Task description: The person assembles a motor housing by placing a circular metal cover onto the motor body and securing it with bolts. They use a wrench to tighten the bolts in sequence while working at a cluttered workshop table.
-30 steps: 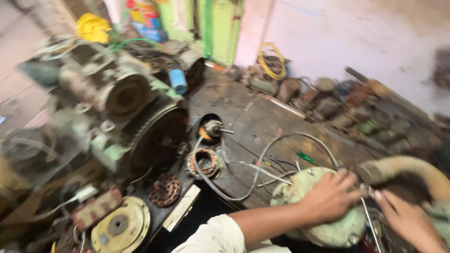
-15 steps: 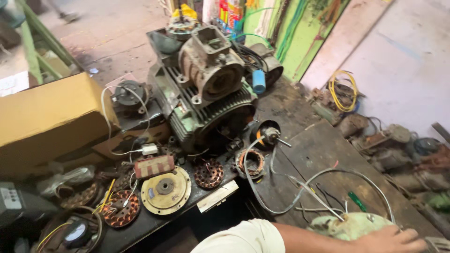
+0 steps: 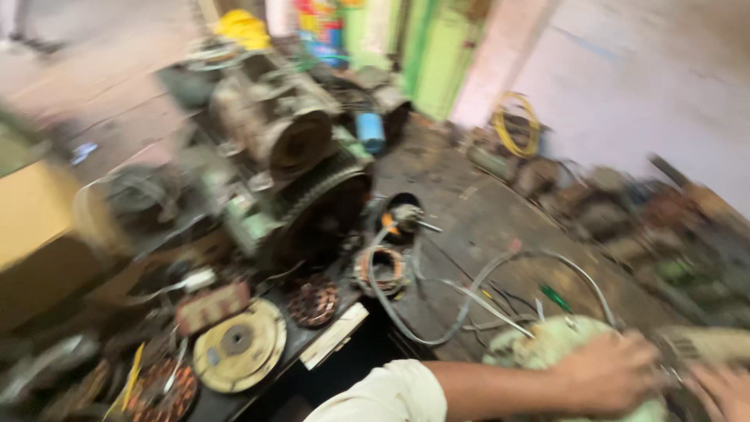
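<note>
Yellow cardboard, the side of a box [image 3: 35,234], fills the far left edge of the floor, all of it smeared by blur. Just right of it, at the bottom, a round cream-coloured metal disc [image 3: 237,353] lies flat on a dark board, with a copper-wound motor core [image 3: 312,301] beside it and a pale flat strip [image 3: 334,334] at the board's edge. Behind these stands a large grimy engine block [image 3: 281,172], a blue cylinder [image 3: 372,131] resting near its top right. Right of the engine, a small coil of wire [image 3: 384,270] lies on the dark floor, and a grey cable [image 3: 469,297] loops from it toward the lower right. A green-handled screwdriver [image 3: 556,298] lies near that loop.

At the bottom right sits a pale green motor housing [image 3: 547,348]. The left hand [image 3: 609,373], its forearm reaching in from a cream sleeve [image 3: 383,395], rests on top of the housing with the fingers curled over it in a grip. The right hand [image 3: 723,391] is cut by the lower right corner, just beside the housing; whether its fingers are closed on anything cannot be told. Along the far wall lie a yellow coil of cable [image 3: 516,125] and a row of rusty parts [image 3: 625,211].
</note>
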